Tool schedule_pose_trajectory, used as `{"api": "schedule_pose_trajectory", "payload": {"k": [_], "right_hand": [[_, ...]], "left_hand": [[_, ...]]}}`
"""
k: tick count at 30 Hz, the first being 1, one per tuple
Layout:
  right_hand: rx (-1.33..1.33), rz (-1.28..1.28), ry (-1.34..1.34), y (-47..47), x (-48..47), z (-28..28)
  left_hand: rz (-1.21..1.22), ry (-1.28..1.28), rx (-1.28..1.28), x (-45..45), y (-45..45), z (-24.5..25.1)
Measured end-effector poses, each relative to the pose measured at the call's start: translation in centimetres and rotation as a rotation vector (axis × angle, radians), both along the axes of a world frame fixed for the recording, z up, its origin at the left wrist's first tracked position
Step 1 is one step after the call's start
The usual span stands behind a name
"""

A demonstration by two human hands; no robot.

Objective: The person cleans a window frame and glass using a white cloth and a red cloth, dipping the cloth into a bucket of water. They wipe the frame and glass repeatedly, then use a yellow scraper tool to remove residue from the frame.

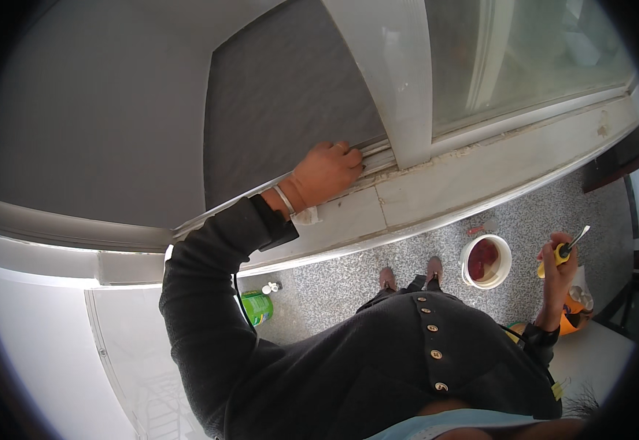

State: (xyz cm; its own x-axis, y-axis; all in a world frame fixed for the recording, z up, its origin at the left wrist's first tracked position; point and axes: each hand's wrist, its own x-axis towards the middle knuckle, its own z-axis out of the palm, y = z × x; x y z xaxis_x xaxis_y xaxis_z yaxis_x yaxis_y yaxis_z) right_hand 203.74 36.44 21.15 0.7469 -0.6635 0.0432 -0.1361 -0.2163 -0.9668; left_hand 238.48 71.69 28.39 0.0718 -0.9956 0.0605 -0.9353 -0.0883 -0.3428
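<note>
My left hand [326, 169] rests on the track of a sliding window frame [377, 155], fingers curled over the rail; whether it grips anything there is hidden. A metal bangle sits at that wrist, and a small white piece of paper or cloth [306, 215] lies under it on the tiled sill [352, 212]. Out to the right, over the floor, my right hand [558, 269] holds a flat-blade screwdriver [563, 253] by its yellow and black handle, its metal tip pointing up and away.
A white bucket [511, 261] with something red inside stands on the speckled floor, beside a scraper with a red handle [477, 229]. A green container [257, 307] is below the sill at left. An orange bag or container [575, 313] stands beyond my right wrist. Window glass [528, 60] rises behind the sill.
</note>
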Motion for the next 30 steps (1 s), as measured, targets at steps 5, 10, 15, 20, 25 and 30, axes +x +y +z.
{"api": "schedule_pose_trajectory", "payload": {"k": [5, 10, 15, 20, 25, 30], "right_hand": [[0.052, -0.022, -0.006, 0.5, -0.1, 0.0], [0.052, 0.003, -0.004, 0.6, 0.0, 0.2], [0.039, 0.013, -0.009, 0.8, 0.3, 0.7], [0.030, 0.042, 0.024, 0.8, 0.3, 1.1], [0.054, 0.040, -0.008, 0.5, 0.0, 0.6], [0.057, 0.029, -0.011, 0.2, -0.3, -0.1]], "left_hand": [[0.001, -0.008, 0.030, 0.3, -0.2, -0.1], [0.032, 0.128, -0.180, -0.9, -0.8, 0.4], [-0.095, 0.432, -0.340, -8.3, -1.9, 0.9], [-0.024, 0.321, -0.305, -8.0, -1.9, 0.6], [0.185, 0.185, -0.291, -1.1, 0.9, -0.2], [0.043, 0.243, -0.222, 1.4, 0.1, -0.9]]}}
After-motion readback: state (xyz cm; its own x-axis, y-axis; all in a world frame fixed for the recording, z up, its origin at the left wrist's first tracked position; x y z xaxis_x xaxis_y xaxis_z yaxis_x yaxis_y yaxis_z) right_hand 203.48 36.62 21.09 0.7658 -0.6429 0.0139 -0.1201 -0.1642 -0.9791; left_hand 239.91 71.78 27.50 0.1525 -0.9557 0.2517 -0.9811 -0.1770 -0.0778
